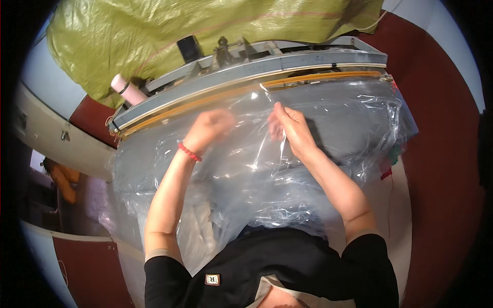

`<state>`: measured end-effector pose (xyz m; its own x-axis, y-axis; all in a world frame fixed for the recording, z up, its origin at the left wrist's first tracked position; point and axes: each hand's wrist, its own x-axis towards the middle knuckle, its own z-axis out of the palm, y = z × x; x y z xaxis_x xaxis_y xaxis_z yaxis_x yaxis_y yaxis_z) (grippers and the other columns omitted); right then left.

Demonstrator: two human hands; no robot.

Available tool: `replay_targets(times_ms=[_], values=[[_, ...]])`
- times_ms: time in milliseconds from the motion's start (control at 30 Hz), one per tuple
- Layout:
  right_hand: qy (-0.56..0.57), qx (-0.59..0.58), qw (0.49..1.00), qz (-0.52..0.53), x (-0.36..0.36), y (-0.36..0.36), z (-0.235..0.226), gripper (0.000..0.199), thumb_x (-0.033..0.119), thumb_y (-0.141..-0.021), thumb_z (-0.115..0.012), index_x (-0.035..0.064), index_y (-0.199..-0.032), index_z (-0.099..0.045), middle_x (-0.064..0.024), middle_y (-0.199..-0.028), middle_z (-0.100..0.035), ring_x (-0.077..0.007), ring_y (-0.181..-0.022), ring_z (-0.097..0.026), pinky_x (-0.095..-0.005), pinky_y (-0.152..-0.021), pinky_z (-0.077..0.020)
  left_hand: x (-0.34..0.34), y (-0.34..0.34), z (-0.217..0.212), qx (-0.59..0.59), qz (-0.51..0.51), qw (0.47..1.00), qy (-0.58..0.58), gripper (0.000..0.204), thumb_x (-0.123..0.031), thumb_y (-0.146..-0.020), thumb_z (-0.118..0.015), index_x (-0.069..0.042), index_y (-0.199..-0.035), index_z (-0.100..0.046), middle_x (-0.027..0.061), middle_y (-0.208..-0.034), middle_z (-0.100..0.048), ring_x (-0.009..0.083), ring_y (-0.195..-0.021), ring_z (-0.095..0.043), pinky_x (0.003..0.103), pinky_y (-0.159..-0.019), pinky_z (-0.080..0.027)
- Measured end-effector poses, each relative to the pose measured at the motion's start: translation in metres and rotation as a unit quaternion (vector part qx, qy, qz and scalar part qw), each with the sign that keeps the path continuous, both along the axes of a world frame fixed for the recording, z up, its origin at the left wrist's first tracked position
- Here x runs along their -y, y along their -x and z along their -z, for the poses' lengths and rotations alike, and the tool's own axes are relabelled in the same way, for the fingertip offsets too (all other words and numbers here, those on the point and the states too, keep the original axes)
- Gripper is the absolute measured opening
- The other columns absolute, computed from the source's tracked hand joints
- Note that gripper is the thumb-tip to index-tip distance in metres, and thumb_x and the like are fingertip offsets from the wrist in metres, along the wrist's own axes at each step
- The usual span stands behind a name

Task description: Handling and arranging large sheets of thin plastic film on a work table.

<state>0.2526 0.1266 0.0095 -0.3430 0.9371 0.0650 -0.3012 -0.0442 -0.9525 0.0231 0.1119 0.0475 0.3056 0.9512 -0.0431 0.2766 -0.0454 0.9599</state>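
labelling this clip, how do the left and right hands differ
The left hand has a red bracelet at its wrist; the right hand has none.
The left hand is more blurred; most of the right hand looks sharper.
Both are bare and over the clear plastic.

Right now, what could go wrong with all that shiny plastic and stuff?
The clear plastic is wrinkled around the left grip and right grip, so a hard tug might bunch it up or tear it. The red beaded bracelet just behind the left grip could perhaps snag it. And the pink bottle sits near the left end of the metal frame, so a bump might knock it.
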Motion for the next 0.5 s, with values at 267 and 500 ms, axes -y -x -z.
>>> replay_targets(times_ms=[267,500], values=[[-0.078,0.088,0.993,0.032,-0.017,-0.029,-0.015,0.017,0.02,-0.082,-0.054,0.0038,-0.083,-0.06,-0.0001,-0.072,-0.06,-0.0054,-0.063,-0.054,-0.0185,-0.052,-0.0373,-0.018,-0.042,0.002,0.003,-0.005,1.0,-0.022,0.011,-0.017,-0.082,-0.059,-0.006,-0.084,-0.059,-0.0071,-0.061,-0.048,0.0003,-0.051,-0.036,0.016,-0.044,-0.026],[-0.084,0.158,0.973,0.143,-0.039,-0.078,0.01,0.019,0.022,-0.082,-0.056,0.0032,-0.082,-0.061,-0.0041,-0.06,-0.057,-0.0103,-0.055,-0.055,-0.0236,-0.049,-0.0398,-0.026,-0.048,0.016,-0.144,0.104,0.984,0.034,0.016,-0.02,-0.078,-0.065,-0.005,-0.08,-0.06,-0.0051,-0.062,-0.049,0.0017,-0.052,-0.04,0.017,-0.044,-0.03]])
